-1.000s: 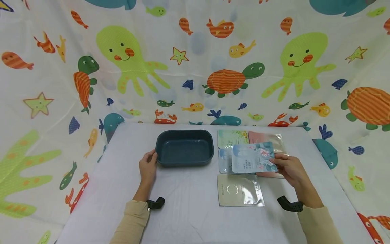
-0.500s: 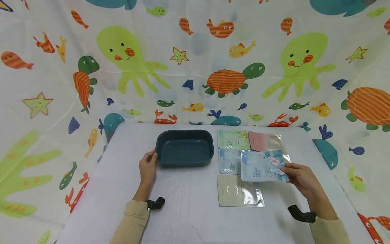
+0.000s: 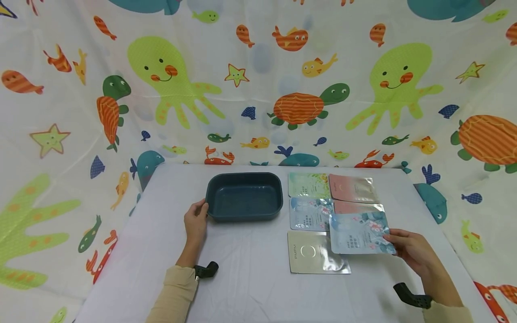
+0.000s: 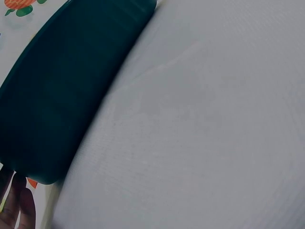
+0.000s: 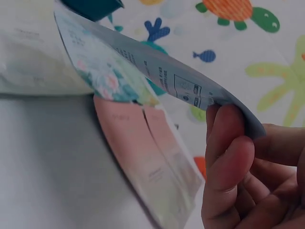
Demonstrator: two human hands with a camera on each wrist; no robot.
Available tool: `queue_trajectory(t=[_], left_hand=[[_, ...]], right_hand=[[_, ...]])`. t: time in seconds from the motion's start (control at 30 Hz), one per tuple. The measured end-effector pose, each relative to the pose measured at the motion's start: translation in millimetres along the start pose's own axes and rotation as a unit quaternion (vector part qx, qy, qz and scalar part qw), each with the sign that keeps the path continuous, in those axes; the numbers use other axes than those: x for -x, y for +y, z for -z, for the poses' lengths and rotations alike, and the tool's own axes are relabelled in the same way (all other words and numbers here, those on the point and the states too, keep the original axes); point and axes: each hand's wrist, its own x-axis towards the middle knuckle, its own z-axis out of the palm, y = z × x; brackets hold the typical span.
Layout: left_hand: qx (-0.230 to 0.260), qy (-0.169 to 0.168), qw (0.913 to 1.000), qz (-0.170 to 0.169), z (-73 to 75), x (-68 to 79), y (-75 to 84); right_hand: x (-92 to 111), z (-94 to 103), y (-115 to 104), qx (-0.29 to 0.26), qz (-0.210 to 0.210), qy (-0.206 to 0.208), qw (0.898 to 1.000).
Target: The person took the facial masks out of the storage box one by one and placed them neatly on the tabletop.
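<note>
My right hand (image 3: 416,251) pinches one end of a pale blue face mask sachet (image 3: 359,233), also seen tilted and edge-on in the right wrist view. The sachet overlaps a beige-silver sachet (image 3: 308,258) and hides part of a pink sachet (image 3: 355,207). My left hand (image 3: 196,222) rests its fingertips against the left end of a dark teal tray (image 3: 244,218). In the left wrist view its fingers (image 4: 27,205) look fairly straight at the tray's end wall.
Behind the held sachet lie another blue sachet (image 3: 308,215), a green one (image 3: 308,185) and a second pink one (image 3: 351,187). The table (image 3: 242,269) has a white cover. A sea-animal curtain (image 3: 250,80) hangs behind it.
My right hand has carried the blue sachet right and toward me, away from the other blue sachet, uncovering more of the sachets behind. My left hand and the tray have stayed put.
</note>
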Motion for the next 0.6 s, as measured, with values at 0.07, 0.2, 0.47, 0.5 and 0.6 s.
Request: queue_trajectory(t=[0.07, 0.2, 0.47, 0.5, 0.6], left_hand=[[0.003, 0.002, 1.0000, -0.005, -1.2, -4.9, -11.0], [0.011, 0.007, 0.9999, -0.008, -2.9, -16.3, -33.6], [0.007, -0.007, 0.9999, 0.006, 0.1, -9.0, -12.3], [0.007, -0.008, 0.9999, 0.009, 0.5, -6.9, -7.8], [0.001, -0.007, 0.9999, 0.011, 0.7, -2.9, -0.5]], right_hand=[[0.2, 5.4, 5.3, 0.002, -0.010, -0.001, 1.000], [-0.8, 17.5, 14.7, 0.002, -0.040, -0.005, 0.999], [0.8, 30.3, 29.2, 0.003, -0.072, -0.006, 0.997], [1.0, 31.4, 30.7, 0.002, -0.074, -0.007, 0.997], [1.6, 35.2, 35.6, -0.005, -0.080, -0.006, 0.997]])
